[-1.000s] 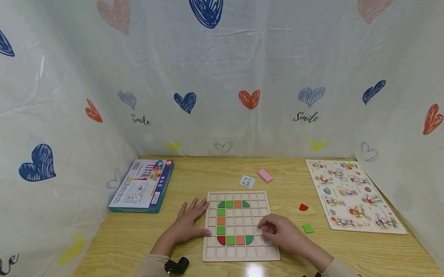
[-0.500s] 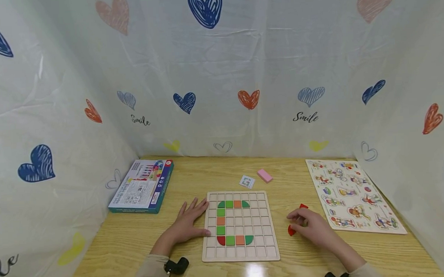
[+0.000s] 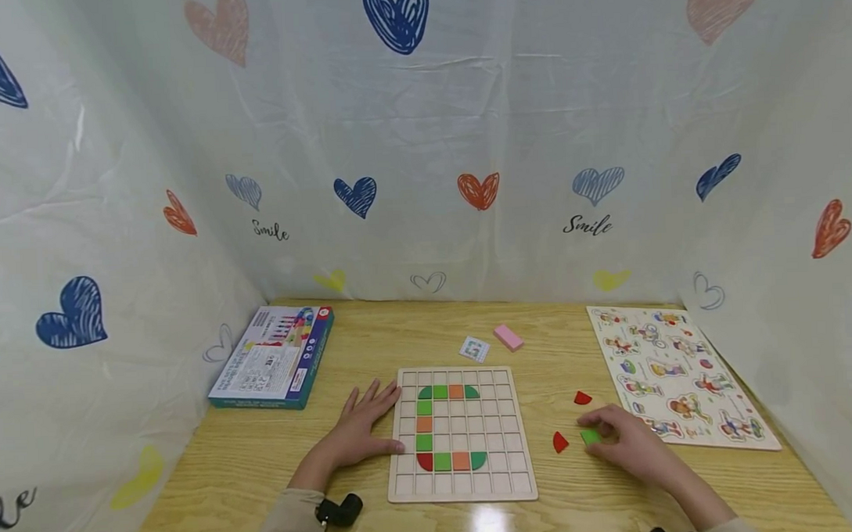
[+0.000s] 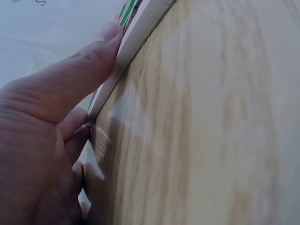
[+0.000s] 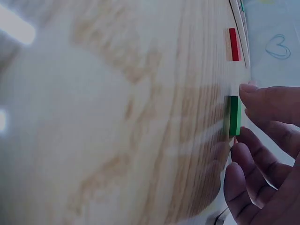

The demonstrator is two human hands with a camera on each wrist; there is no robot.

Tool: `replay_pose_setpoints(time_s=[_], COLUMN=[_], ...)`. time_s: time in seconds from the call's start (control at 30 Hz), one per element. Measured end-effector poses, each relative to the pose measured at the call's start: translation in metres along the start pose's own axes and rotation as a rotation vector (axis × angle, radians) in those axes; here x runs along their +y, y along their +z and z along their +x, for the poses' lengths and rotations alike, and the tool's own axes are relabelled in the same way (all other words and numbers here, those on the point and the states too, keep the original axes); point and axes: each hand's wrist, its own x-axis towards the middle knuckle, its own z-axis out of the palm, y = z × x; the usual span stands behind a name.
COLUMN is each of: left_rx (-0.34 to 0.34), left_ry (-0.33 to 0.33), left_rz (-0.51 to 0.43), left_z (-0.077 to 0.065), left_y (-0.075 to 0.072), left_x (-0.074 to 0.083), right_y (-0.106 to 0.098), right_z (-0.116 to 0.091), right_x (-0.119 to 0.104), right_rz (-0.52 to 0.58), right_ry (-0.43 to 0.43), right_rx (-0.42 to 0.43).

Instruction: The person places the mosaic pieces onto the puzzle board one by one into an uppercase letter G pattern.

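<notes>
My left hand (image 3: 361,433) rests beside the gridded wooden board (image 3: 412,486), fingers spread along its left edge. Its thumb (image 4: 89,63) presses on the board's edge in the left wrist view. Green, orange, red and dark green tiles form a C-like shape in the grid. Right of the board, my right hand (image 3: 625,443) has its thumb and index finger on either side of a green square tile (image 3: 590,436), which lies on the table. In the right wrist view the green tile (image 5: 235,115) sits between the thumb and the curled fingers.
Two red quarter-circle tiles, a near one (image 3: 560,442) and a farther one (image 3: 582,397), lie close to the right hand. A picture puzzle board (image 3: 672,367) is at right. Behind the grid lie a patterned card (image 3: 474,348) and pink block (image 3: 508,337); a box (image 3: 270,357) lies left.
My right hand has moved from the grid's right side out to the green tile. A second red quarter-circle tile now lies on the table there. The left hand has stayed put.
</notes>
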Motion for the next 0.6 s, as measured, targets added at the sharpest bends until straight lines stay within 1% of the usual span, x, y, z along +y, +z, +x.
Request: replay_pose_setpoints(time_s=[0.1,0.3,0.53,0.6], left_rx=[0.0,0.001,0.002,0.003], left_ry=[0.002,0.0,0.003,0.004], left_rz=[0.006,0.014,0.018,0.018], left_z=[0.0,0.0,0.0008,0.0009], left_y=[0.0001,0.0004,0.0001,0.0004], left_x=[0.0005,-0.0001,0.0003,-0.0001], right_y=[-0.0016,-0.0029,0.0002,0.0017], right_z=[-0.0015,0.0,0.0021,0.0029], right_x=[0.0037,0.0073,0.0022,0.0011], right_rz=[-0.012,-0.051,-0.037,-0.03], right_ry=[-0.015,0.021,0.057,0.056], right_rx=[-0.012,-0.025,-0.013,-0.015])
